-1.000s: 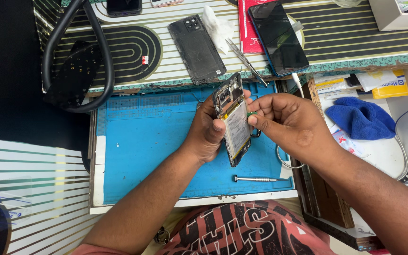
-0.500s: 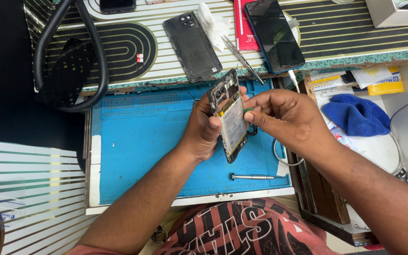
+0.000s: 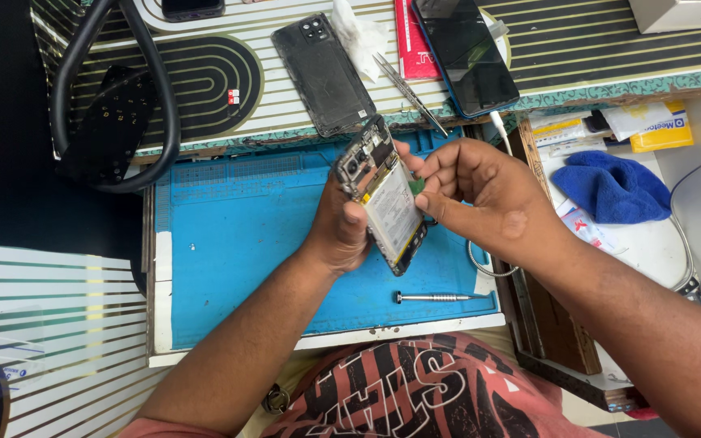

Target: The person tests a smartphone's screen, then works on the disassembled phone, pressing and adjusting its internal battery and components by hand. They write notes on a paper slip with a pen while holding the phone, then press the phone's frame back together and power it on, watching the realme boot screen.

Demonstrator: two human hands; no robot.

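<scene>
Not much has changed since a moment ago, the opened phone [image 3: 384, 199] just sits a touch lower over the blue mat [image 3: 237, 259], same tilt. Left hand [image 3: 342, 231] is wrapped around its left edge, thumb on front. Right hand [image 3: 480, 199] pinches a small green bit [image 3: 418, 186] at the phone's right edge, other fingers curled; screwdriver [image 3: 436, 298] lies nearer on the mat.

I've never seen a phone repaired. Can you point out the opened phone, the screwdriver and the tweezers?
opened phone [image 3: 389, 209], head view, on its pale battery.
screwdriver [image 3: 440, 298], head view, middle of its metal shaft.
tweezers [image 3: 409, 93], head view, midway along the arms.
</scene>
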